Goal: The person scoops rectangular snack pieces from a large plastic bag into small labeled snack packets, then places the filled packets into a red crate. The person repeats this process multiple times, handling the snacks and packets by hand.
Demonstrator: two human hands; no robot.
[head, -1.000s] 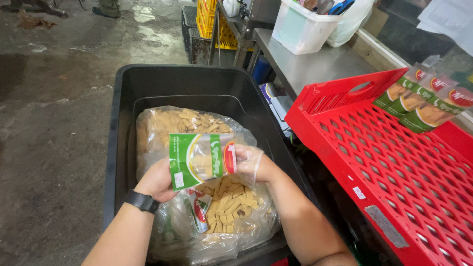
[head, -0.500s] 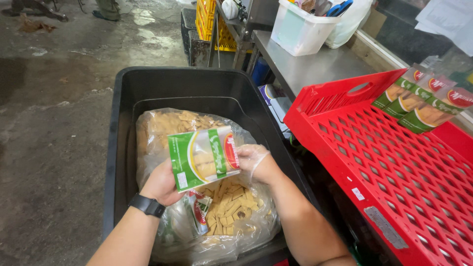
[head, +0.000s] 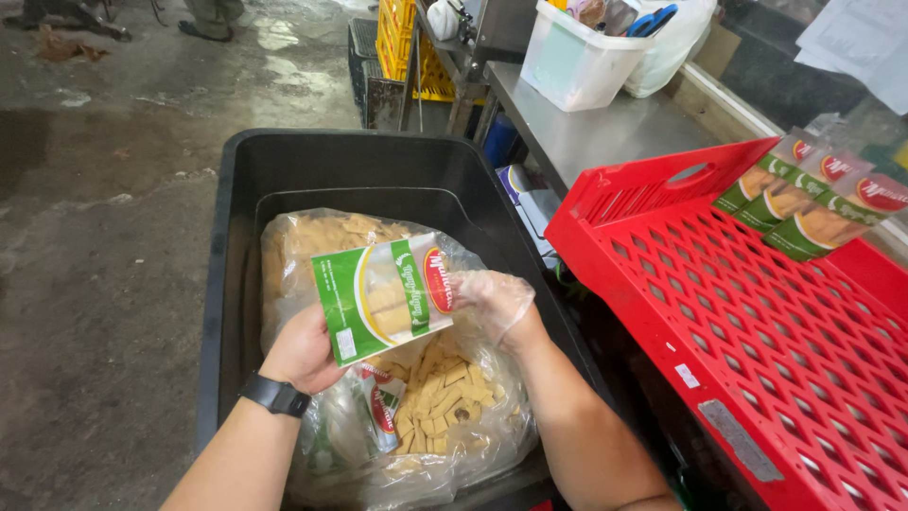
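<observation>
While both forearms reach down from the bottom edge, the left hand (head: pixel 305 352), with a black watch (head: pixel 274 395) on the wrist, cups the lower corner of a green-and-white pouch (head: pixel 383 298) from behind, its grip pinching that edge so the printed face tilts up toward the camera. Right hand (head: pixel 492 305) wears a thin clear glove and its grip closes on the pouch's right end, red-label side; looks like it holds the opening steady, though the mouth itself can't be made out. Pouch sits in the air, just above the big clear plastic bag (head: pixel 426 445) of tan cracker-like pieces, probably kept there so anything dropped falls back in. A second pouch of the same kind (head: pixel 380 416) lies inside that bag, just beside the left wrist. Bag fills the black bin (head: pixel 232 274), which stands on the wet concrete floor (head: pixel 104 246). To the right, touching or nearly touching the bin, a red perforated crate (head: pixel 757 312) lies tilted; three filled pouches (head: pixel 813 203) lean in a row at its far corner, likely parked as finished. Beyond, a steel counter (head: pixel 605 132) carries a white tub (head: pixel 575 61). Yellow crates (head: pixel 407 47) are stacked farther back.
</observation>
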